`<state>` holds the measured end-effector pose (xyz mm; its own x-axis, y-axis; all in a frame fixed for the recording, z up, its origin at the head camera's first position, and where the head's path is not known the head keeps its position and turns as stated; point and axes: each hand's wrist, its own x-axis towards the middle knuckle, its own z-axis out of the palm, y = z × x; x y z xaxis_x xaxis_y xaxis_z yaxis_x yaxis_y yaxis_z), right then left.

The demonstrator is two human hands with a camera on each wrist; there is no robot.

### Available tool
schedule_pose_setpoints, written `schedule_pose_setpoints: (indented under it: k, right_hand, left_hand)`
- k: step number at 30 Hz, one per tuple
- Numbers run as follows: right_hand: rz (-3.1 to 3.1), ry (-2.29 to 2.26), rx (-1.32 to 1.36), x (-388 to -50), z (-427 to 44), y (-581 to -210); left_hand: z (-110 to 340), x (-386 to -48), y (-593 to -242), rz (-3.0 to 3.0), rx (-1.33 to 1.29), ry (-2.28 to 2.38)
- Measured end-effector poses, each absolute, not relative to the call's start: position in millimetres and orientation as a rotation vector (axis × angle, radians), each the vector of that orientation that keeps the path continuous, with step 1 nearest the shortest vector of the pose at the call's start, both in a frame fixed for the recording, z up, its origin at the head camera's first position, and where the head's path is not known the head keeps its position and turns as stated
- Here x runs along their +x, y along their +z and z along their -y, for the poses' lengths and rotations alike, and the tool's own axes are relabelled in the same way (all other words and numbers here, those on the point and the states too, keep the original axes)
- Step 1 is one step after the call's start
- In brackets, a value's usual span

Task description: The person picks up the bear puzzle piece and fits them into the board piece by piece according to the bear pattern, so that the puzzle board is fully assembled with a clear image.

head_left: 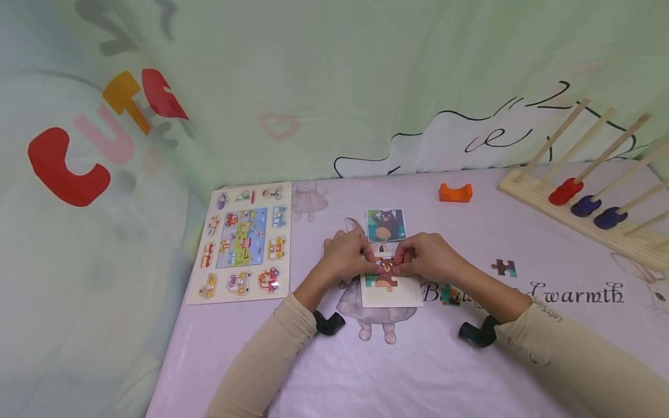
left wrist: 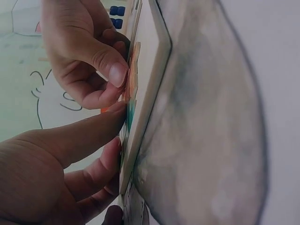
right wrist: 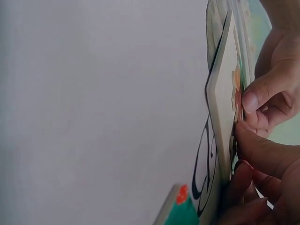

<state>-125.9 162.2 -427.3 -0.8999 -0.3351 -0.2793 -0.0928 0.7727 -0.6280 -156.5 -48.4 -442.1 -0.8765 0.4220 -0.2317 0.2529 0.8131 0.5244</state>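
Observation:
A pale wooden board lies on the cloth with joined bear puzzle pieces on it. My left hand is at their left side, its thumb on the bear's face area and its other fingers curled by the board's edge. From the other side my right hand pinches the same pieces, thumb close to the left thumb. Both wrist views show the thumbs nearly meeting over the puzzle pieces. Just beyond the hands is a square bear picture card. The fingers partly hide the board's upper part.
Loose puzzle pieces lie right of the board and by the right forearm. A vehicle puzzle board is at left, an orange block behind, a wooden bead rack at right. Dark curved objects sit near both forearms.

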Motion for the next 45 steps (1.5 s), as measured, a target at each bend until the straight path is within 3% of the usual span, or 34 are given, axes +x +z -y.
schedule_pose_setpoints:
  k: [45]
  right_hand:
    - [-2.592,-0.856,-0.347,-124.8,-158.6,-428.6]
  left_hand:
    - [45.1,-151.9,-439.6,-2.667,0.523,0.589]
